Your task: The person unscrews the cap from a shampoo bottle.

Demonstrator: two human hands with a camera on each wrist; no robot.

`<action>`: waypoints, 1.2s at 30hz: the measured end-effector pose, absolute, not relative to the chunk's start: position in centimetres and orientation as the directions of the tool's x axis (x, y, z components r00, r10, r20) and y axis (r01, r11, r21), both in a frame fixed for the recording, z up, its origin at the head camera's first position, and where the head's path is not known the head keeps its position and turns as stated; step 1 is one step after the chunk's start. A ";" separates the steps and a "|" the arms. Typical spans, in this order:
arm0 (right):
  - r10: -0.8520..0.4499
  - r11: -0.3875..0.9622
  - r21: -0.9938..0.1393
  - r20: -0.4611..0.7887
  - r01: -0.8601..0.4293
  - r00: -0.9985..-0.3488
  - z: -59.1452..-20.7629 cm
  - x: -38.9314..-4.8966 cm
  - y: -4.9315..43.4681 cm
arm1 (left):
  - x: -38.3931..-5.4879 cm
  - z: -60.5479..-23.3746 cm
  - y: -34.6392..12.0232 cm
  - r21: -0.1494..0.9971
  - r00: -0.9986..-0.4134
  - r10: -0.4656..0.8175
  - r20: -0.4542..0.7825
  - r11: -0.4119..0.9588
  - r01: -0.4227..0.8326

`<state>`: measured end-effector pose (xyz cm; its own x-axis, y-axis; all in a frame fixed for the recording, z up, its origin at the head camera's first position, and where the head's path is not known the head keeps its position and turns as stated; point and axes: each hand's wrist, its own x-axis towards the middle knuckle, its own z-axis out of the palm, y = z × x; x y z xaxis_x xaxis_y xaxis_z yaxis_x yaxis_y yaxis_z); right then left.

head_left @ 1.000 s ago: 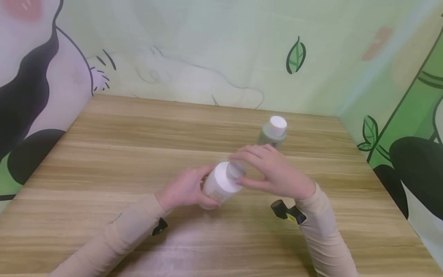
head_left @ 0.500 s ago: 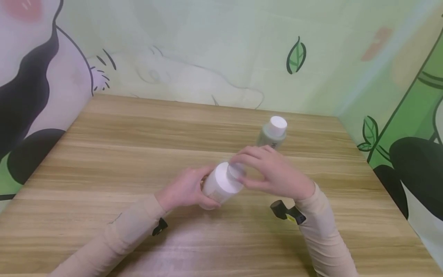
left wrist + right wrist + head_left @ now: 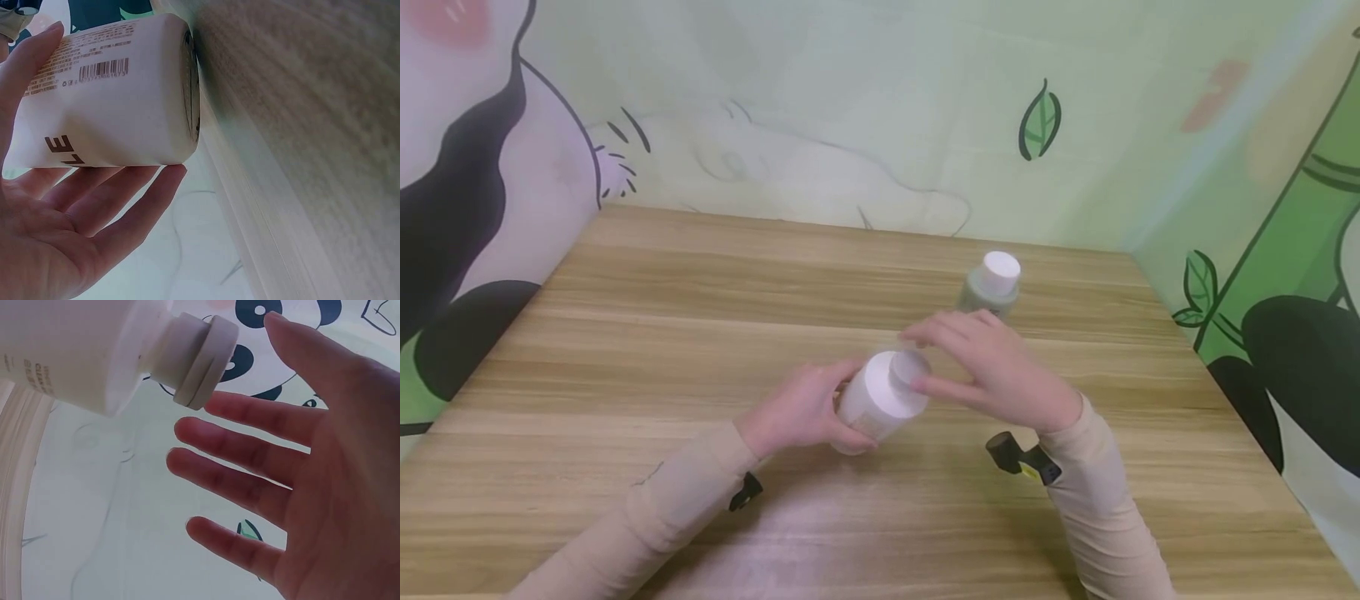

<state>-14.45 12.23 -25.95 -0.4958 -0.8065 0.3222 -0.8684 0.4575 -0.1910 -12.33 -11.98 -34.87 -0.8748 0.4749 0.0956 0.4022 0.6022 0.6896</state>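
Observation:
My left hand (image 3: 797, 407) grips a white plastic bottle (image 3: 874, 408) round its body, thumb on the near side. The bottle leans to the right, and in the left wrist view its printed side, with a barcode (image 3: 104, 70), faces the camera. Its round white cap (image 3: 909, 369) sits on the neck. Beside the cap is my right hand (image 3: 1000, 371). In the right wrist view the right fingers (image 3: 244, 440) are extended and spread near the cap's edge, with the thumb held away from it.
A grey-green bottle (image 3: 991, 292) with a white lid stands behind my right hand, its lower part hidden. The wood-grain table (image 3: 700, 308) meets a wall (image 3: 820, 108) painted with cartoon pandas and leaves. Small black wrist cameras (image 3: 1024, 458) are strapped to both sleeves.
The right thumb and fingers have spread away from the cap, so more of it shows. My left hand and the white bottle have stayed in place.

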 end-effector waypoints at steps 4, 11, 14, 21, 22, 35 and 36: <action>-0.809 0.464 -0.170 0.320 -0.870 -0.494 -26.0 -14.4 12.1 | -12.3 -34.8 -12.0 0.685 -0.876 0.474 0.087 0.610 0.398; -0.818 0.448 -0.123 0.343 -0.886 -0.461 -26.3 -14.5 12.0 | -12.3 -34.7 -12.0 0.680 -0.880 0.468 0.078 0.621 0.391; -0.835 0.417 -0.123 0.340 -0.901 -0.433 -26.4 -14.5 12.0 | -12.3 -34.7 -12.0 0.677 -0.883 0.464 0.075 0.626 0.387; -0.864 0.362 -0.130 0.324 -0.923 -0.385 -26.1 -14.4 12.1 | -12.4 -34.8 -12.1 0.676 -0.883 0.463 0.078 0.626 0.388; -0.863 0.364 -0.132 0.324 -0.922 -0.387 -26.1 -14.4 12.1 | -12.4 -34.9 -12.1 0.676 -0.883 0.463 0.081 0.625 0.390; -0.814 0.432 -0.117 0.376 -0.894 -0.443 -26.3 -14.6 11.9 | -12.3 -34.8 -12.0 0.675 -0.879 0.469 0.082 0.623 0.396; -0.814 0.429 -0.117 0.379 -0.896 -0.440 -26.3 -14.6 11.9 | -12.3 -34.7 -12.0 0.674 -0.880 0.468 0.080 0.625 0.394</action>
